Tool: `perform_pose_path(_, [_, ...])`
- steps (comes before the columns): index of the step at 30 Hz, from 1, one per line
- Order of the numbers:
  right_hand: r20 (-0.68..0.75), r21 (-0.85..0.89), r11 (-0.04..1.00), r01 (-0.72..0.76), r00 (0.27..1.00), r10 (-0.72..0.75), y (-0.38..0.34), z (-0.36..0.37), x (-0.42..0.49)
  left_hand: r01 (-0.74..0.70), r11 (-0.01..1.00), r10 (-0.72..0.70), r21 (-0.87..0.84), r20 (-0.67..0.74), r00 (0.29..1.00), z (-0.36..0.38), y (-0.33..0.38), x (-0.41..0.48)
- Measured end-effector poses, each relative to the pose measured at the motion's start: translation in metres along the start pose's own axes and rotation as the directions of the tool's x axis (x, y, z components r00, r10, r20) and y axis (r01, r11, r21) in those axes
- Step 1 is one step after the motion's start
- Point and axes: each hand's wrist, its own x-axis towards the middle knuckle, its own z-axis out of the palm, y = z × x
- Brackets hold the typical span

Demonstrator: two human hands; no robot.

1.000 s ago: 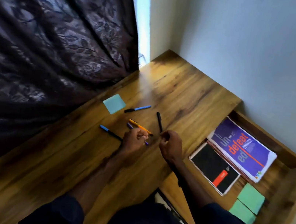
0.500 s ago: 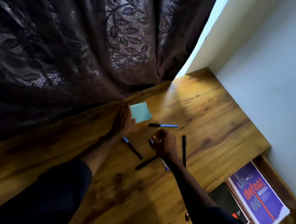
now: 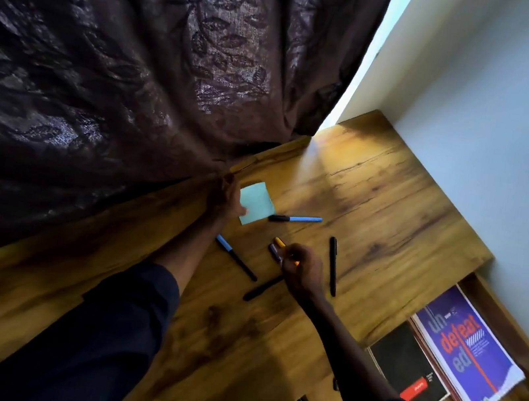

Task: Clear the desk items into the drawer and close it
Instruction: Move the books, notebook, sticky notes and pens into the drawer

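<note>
**Hands at the desk**

Brown wooden desk [image 3: 374,217] beneath both hands; open wooden drawer [image 3: 501,317] right of the right hand [image 3: 302,270], which pinches a slim orange pen [image 3: 280,242] and a slim purple pen [image 3: 275,251]. Left hand [image 3: 227,199] touches the light-blue square sticky pad [image 3: 257,201]; its grip is indiscernible.

Dim overall. Daylight admitted through window gap [image 3: 373,65] far above grip of right hand [image 3: 302,272]; glare cast on desk [image 3: 325,154] there. Sheen caught on curtain [image 3: 123,56]. Near sleeves [image 3: 97,330] underexposed. Edges warped, softly blurred.

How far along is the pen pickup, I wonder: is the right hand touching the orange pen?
Touching: in the head view the right hand pinches the orange pen, whose end sticks out.
</note>
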Motion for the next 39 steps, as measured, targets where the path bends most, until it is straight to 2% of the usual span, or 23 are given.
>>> perform_pose_path(2, [-0.026, 0.019, 1.0, -0.002, 1.0, 0.003, 0.007, 0.0, -0.009, 0.023, 0.997, -0.02, 0.077, -0.038, 0.999, -0.005, 0.007, -0.002])
perform_pose_path(4, [-0.016, 0.039, 0.999, -0.012, 1.0, 0.012, 0.015, -0.003, -0.015, 0.039, 0.997, -0.031, 0.068, -0.12, 0.992, -0.006, 0.012, -0.002])
perform_pose_path(8, [-0.062, 0.146, 0.989, -0.028, 0.997, 0.038, 0.015, -0.018, -0.026, 0.096, 0.982, -0.141, -0.164, -0.295, 0.945, -0.01, 0.018, -0.032])
perform_pose_path(11, [-0.057, 0.226, 0.969, -0.099, 0.992, 0.115, 0.017, -0.024, -0.034, 0.05, 0.927, -0.198, -0.373, -0.37, 0.908, -0.01, 0.035, -0.068])
perform_pose_path(13, [-0.014, 0.341, 0.92, -0.193, 0.978, 0.21, 0.022, -0.028, -0.04, 0.033, 0.83, -0.224, -0.557, -0.278, 0.934, -0.002, 0.059, -0.102])
perform_pose_path(15, [0.042, 0.472, 0.842, -0.263, 0.96, 0.277, 0.026, -0.034, -0.048, 0.075, 0.672, -0.23, -0.737, -0.112, 0.967, 0.016, 0.079, -0.131])
perform_pose_path(17, [0.035, 0.582, 0.771, -0.258, 0.955, 0.293, 0.031, -0.049, -0.062, 0.111, 0.606, -0.155, -0.788, 0.02, 0.988, 0.037, 0.097, -0.157])
perform_pose_path(20, [0.001, 0.682, 0.687, -0.251, 0.939, 0.343, 0.049, -0.079, -0.09, 0.117, 0.65, -0.051, -0.75, 0.111, 0.992, 0.064, 0.116, -0.184])
perform_pose_path(23, [-0.008, 0.726, 0.622, -0.294, 0.901, 0.435, 0.081, -0.104, -0.123, 0.051, 0.761, 0.08, -0.647, 0.171, 0.982, 0.094, 0.133, -0.203])
perform_pose_path(28, [-0.009, 0.821, 0.45, -0.351, 0.781, 0.625, 0.137, -0.131, -0.181, -0.072, 0.892, 0.223, -0.446, 0.295, 0.929, 0.143, 0.172, -0.231])
perform_pose_path(31, [-0.041, 0.824, 0.415, -0.385, 0.69, 0.722, 0.175, -0.14, -0.224, -0.198, 0.93, 0.279, -0.308, 0.243, 0.929, 0.177, 0.194, -0.251])
perform_pose_path(33, [-0.078, 0.811, 0.403, -0.423, 0.605, 0.792, 0.2, -0.147, -0.254, -0.228, 0.94, 0.295, -0.254, 0.273, 0.916, 0.198, 0.207, -0.269])
perform_pose_path(35, [-0.09, 0.8, 0.363, -0.478, 0.502, 0.86, 0.224, -0.149, -0.28, -0.277, 0.935, 0.341, -0.221, 0.347, 0.874, 0.219, 0.219, -0.288])
perform_pose_path(39, [-0.021, 0.786, 0.196, -0.587, 0.291, 0.957, 0.272, -0.139, -0.326, -0.389, 0.906, 0.42, -0.167, 0.474, 0.774, 0.261, 0.236, -0.325])
